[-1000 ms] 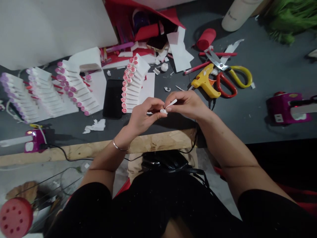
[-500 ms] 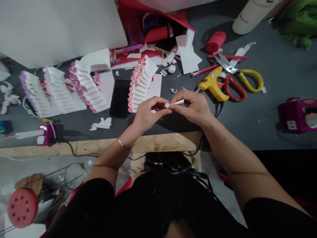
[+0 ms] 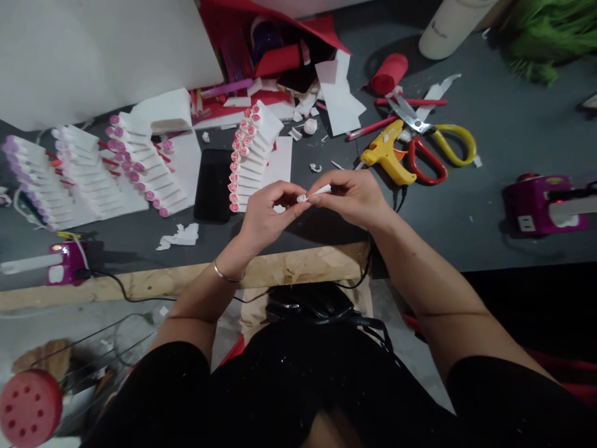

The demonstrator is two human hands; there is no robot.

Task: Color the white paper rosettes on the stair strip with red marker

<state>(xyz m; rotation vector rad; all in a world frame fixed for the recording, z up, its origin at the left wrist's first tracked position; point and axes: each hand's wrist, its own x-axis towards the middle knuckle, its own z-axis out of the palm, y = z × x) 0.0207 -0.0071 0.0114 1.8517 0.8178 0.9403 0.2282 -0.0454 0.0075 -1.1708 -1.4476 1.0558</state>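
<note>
Between my two hands is a small white paper flower, its rolled head turned toward the left and its paper stem pointing up to the right. The thumb and forefinger of my left hand close on the head. My right hand pinches the stem just below it, and its fingers hide part of the stem. Close to my left hand lies a fan-like row of pink-tipped paper flowers on white paper. Both hands hover over the grey table near its wooden front edge.
A yellow glue gun and scissors lie beyond my right hand. More paper flower rows and a black phone are at left. Purple power strips sit on both sides; a bottle stands behind.
The whole view has shifted, so the table things appear further left. My fingers have moved slightly on the white flower, and both hands still hold it.
</note>
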